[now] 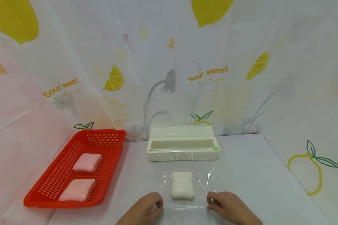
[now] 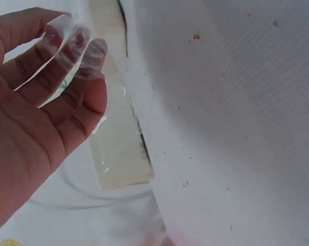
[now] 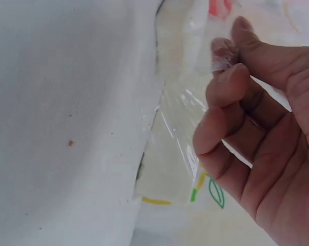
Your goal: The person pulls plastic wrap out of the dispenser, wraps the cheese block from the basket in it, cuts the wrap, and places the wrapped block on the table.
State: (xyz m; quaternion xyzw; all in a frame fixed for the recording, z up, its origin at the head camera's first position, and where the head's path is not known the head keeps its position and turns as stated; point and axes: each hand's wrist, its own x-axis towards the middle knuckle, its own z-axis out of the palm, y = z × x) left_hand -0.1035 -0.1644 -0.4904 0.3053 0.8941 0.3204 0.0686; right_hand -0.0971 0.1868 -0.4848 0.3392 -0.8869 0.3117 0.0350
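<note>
A white bar of soap (image 1: 182, 185) lies on a sheet of clear cling film (image 1: 205, 181) in front of the dispenser. My left hand (image 1: 146, 207) pinches the film's near left edge; in the left wrist view film (image 2: 93, 61) wraps over its curled fingertips. At the near right edge, my right hand (image 1: 228, 204) holds the film between thumb and fingers, with film also showing at the fingertips in the right wrist view. The soap sits between both hands, touched by neither. Behind it stands a white cling film dispenser (image 1: 183, 156), lid raised.
To the left, a red plastic basket (image 1: 113, 175) holds two pink bars of soap, one farther back (image 1: 87, 162) and one nearer (image 1: 77, 190). A green piece (image 1: 216, 148) sits at the dispenser's right end. A lemon-printed cloth (image 1: 157, 62) hangs behind the white table (image 1: 259, 178).
</note>
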